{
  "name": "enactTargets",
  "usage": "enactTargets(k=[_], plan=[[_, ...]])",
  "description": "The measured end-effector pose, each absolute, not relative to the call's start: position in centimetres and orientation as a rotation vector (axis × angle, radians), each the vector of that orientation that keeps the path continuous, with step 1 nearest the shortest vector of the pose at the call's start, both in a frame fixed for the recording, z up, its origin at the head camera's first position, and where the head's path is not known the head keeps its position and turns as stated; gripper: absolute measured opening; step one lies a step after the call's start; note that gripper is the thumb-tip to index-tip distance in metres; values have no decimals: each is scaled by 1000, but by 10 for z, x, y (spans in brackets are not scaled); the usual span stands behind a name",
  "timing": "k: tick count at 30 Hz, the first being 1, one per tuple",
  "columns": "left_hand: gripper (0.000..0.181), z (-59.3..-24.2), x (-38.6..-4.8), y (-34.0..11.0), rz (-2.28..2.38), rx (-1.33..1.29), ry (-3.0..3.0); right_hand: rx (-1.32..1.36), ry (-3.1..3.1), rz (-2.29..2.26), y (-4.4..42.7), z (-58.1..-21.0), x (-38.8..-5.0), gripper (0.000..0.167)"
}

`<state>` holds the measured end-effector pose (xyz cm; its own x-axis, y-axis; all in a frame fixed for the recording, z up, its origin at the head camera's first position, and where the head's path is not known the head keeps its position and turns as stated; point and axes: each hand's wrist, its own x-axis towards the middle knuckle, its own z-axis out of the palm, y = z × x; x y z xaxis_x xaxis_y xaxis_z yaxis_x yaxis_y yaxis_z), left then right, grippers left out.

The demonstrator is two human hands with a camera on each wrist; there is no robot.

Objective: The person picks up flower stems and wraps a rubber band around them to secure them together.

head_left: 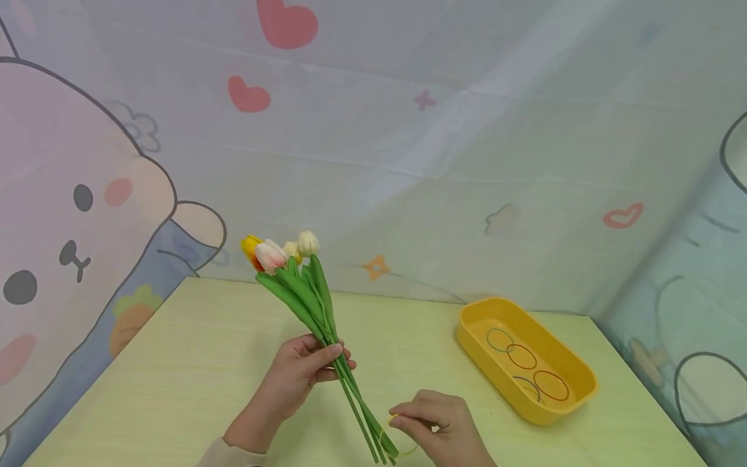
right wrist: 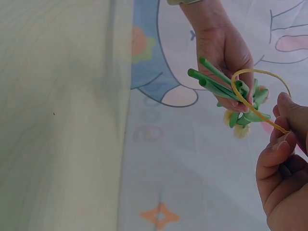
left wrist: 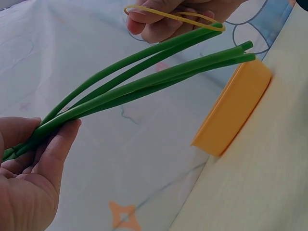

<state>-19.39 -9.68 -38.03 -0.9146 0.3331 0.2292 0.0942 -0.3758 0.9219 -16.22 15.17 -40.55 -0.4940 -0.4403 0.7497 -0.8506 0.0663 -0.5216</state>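
Note:
A bunch of artificial tulips with yellow, pink-white and cream heads and green stems (head_left: 350,383) leans up and left in the head view. My left hand (head_left: 297,373) grips the stems at mid-length, thumb across them. Below and right, my right hand (head_left: 440,425) pinches a yellow rubber band (head_left: 382,441) at the stems' lower ends. In the left wrist view the band (left wrist: 168,15) lies by the tips of the upper stems (left wrist: 144,86). The right wrist view shows the band (right wrist: 262,70) as an open loop in front of the stem ends (right wrist: 211,82).
A yellow tray (head_left: 508,389) stands on the right of the pale table (head_left: 146,389), with several coloured rubber bands (head_left: 551,385) in it. Behind the table hangs a printed cloth (head_left: 373,162) with hearts and a cartoon animal.

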Motion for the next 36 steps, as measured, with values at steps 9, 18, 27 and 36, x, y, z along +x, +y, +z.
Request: enactTargets(k=[9, 18, 27, 36], plan=[[6, -382, -194, -95, 2398, 549, 1725, 1280, -1953, 1400, 152, -404, -162, 24], [12, -382, -192, -93, 2356, 540, 1747, 1268, -1961, 1398, 152, -403, -162, 22], [15, -381, -189, -88, 2318, 578, 1694, 1207, -2017, 1415, 149, -403, -161, 19], [20, -383, -184, -80, 2267, 636, 1697, 1245, -1984, 1386, 142, -406, -168, 19]])
